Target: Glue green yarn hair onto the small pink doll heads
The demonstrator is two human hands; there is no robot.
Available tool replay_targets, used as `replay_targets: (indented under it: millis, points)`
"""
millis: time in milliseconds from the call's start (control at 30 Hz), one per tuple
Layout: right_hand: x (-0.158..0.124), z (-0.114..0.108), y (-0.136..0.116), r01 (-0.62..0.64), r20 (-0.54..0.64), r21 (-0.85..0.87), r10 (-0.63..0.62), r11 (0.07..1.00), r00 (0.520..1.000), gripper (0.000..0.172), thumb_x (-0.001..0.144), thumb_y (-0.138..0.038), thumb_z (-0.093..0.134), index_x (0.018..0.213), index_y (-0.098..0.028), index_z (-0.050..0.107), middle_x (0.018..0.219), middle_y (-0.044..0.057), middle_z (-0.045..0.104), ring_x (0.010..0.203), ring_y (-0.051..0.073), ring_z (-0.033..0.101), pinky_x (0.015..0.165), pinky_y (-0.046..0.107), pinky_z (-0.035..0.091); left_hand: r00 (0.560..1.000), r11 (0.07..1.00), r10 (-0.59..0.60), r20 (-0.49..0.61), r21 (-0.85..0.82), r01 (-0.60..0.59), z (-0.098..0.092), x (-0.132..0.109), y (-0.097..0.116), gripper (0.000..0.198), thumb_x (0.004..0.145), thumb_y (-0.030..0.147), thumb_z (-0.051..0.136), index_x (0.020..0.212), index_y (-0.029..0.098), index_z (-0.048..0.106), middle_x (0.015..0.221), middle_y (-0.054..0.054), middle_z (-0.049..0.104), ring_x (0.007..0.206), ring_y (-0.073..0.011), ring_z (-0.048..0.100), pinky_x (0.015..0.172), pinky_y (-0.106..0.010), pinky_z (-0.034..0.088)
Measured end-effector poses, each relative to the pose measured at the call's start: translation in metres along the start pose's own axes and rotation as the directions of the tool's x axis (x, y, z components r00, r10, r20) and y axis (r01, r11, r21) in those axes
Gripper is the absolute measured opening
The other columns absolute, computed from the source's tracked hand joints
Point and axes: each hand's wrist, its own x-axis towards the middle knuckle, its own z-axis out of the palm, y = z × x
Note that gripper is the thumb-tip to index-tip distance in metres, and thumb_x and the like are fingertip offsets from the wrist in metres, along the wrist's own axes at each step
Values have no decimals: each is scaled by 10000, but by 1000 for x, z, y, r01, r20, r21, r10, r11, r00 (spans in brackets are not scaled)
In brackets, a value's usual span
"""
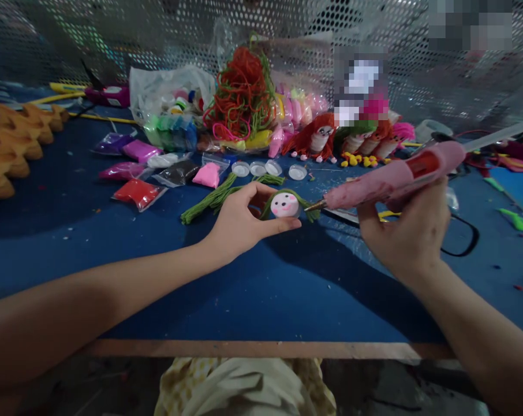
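My left hand [239, 222] pinches a small doll head [284, 204] with a pale pink face and green yarn hair, holding it just above the blue table [265, 289]. My right hand [411, 237] is wrapped around a pink glue gun [391, 178]. The gun's metal nozzle [316, 205] points left and sits right beside the green hair on the head's right side. A clear glue stick [499, 134] sticks out of the gun's back end.
A bundle of green yarn [209, 201] lies behind my left hand. Bags of coloured clay [138, 193], small white lids [258, 168], a tangle of red and green yarn [242, 95] and finished dolls [317, 138] crowd the back. Orange shapes [10, 150] sit at the left.
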Motion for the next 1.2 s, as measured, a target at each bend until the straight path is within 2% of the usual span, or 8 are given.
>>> replay_targets:
  millis: [133,233,400,733,967,1200]
  points:
    - [-6,4,3,50,-35,-45,-52,998,998,372,843,-439,586,1096,-179,502,1050,184,632,1074,387,662,865,549,534,1000,1000,11,-3,16,-11,0,0,0,574,574,532,912,973,192,678,948,-43,741,826,-184,642,705,-305,467]
    - [-7,5,3,78,-50,-58,-80,995,995,406,851,-405,592,1168,-168,497,1126,208,645,1161,405,649,889,560,542,1000,1000,17,5,13,-18,0,0,0,582,576,526,914,986,189,677,959,-47,745,835,-186,649,713,-306,469]
    - [-6,4,2,37,-31,-62,-39,997,999,367,862,-388,575,1136,-155,499,1107,225,648,1177,420,639,900,573,532,1000,1000,23,17,12,-23,-1,0,1,572,588,516,913,994,186,683,967,-48,751,847,-188,661,716,-302,470]
    - [-3,3,4,34,-11,-30,-34,999,999,272,893,-383,553,1082,-200,483,1021,169,622,1091,375,646,882,547,529,1000,1000,22,10,5,-22,0,0,0,569,584,519,913,988,189,688,948,-44,746,805,-173,641,690,-291,464]
    - [-3,3,6,108,-27,-29,-109,994,994,251,895,-294,514,1115,-175,494,1092,208,648,1139,391,652,912,551,535,1000,1000,14,11,-5,-14,0,0,-1,560,593,517,910,995,192,694,949,-36,740,793,-160,628,693,-288,457]
    - [-5,4,8,84,-10,-48,-84,995,996,251,911,-327,511,1109,-175,487,1112,224,639,1150,400,636,915,552,516,1000,1000,11,9,-27,-10,0,1,-2,554,594,507,912,996,191,697,947,-37,742,796,-162,631,691,-287,456]
